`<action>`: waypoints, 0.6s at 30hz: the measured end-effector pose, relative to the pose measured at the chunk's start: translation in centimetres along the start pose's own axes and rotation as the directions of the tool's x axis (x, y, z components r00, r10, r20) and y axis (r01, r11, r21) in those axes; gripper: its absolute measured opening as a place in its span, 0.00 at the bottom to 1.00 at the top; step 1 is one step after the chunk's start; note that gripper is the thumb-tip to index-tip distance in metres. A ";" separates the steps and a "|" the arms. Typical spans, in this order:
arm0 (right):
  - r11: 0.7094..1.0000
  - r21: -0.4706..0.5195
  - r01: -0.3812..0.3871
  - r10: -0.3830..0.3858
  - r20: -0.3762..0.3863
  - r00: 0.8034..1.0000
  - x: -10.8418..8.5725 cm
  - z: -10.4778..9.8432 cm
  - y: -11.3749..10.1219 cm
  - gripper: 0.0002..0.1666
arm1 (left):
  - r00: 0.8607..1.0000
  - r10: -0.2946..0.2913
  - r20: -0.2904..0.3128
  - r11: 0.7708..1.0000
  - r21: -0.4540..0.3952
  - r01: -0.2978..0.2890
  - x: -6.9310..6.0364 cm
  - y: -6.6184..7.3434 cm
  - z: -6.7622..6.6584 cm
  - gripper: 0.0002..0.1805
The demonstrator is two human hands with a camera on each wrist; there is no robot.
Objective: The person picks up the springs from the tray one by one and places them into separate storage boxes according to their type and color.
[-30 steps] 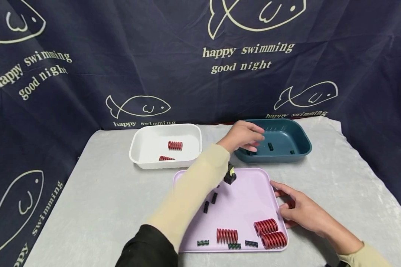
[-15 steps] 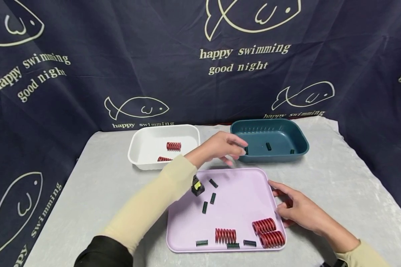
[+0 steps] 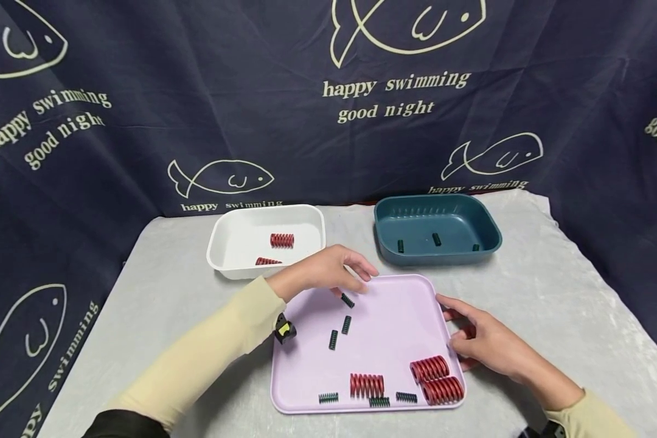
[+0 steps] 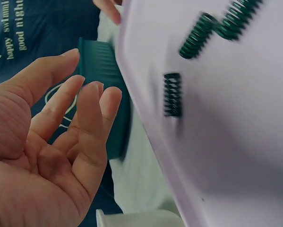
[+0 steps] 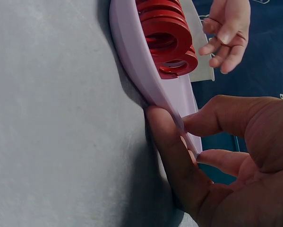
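My left hand (image 3: pixel 336 269) hovers over the far edge of a lilac tray (image 3: pixel 394 328), fingers loosely bent with nothing between them. Just below its fingertips lies a small dark green spring (image 3: pixel 347 300), shown too in the left wrist view as a green spring (image 4: pixel 172 94). Two more green springs lie behind it, one being a green spring (image 3: pixel 347 325). With thumb and fingers, my right hand (image 3: pixel 495 344) grips the tray's right rim, seen closer in the right wrist view as the tray rim (image 5: pixel 136 52). Large red springs (image 3: pixel 442 390) sit in the tray's near right corner.
Along the tray's near edge lie another red spring (image 3: pixel 367 385) and several green springs (image 3: pixel 328 398). Behind the tray stand a white bin (image 3: pixel 235 243) with two red springs visible and a teal bin (image 3: pixel 443 258) with green springs. A dark fish-print curtain (image 3: pixel 301 152) hangs behind.
My left hand has moved back from the teal bin, leftward and nearer, to above the tray's far edge. A green spring now shows where the hand was. The right hand keeps gripping the tray.
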State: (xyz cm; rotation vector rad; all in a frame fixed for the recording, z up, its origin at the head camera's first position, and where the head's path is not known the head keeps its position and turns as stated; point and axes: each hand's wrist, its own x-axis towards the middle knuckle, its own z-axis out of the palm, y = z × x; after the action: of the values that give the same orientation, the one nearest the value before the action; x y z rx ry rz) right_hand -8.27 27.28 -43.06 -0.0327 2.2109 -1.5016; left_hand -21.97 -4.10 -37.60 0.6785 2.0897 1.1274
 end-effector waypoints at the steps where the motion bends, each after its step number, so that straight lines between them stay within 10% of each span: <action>1: 1.000 0.006 0.001 -0.001 0.000 1.000 0.0 0.0 0.0 0.48 | 1.000 -0.002 -0.005 1.000 0.022 0.002 -0.1 -0.2 0.0 0.21; 11: 1.000 0.025 0.010 -0.010 0.006 1.000 0.1 0.0 0.2 0.49 | 0.997 -0.055 -0.057 0.989 0.136 0.062 -0.3 -1.7 0.5 0.20; 18: 1.000 0.017 0.002 -0.002 0.000 1.000 0.0 0.0 0.0 0.49 | 0.997 0.010 -0.070 0.974 0.226 0.006 -0.2 -2.4 1.2 0.20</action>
State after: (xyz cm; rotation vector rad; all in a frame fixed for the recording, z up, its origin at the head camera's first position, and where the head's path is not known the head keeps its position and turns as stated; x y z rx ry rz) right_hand -8.24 27.29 -43.09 -0.0293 2.1986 -1.5210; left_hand -21.23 -4.79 -40.12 0.7565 2.3018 0.9344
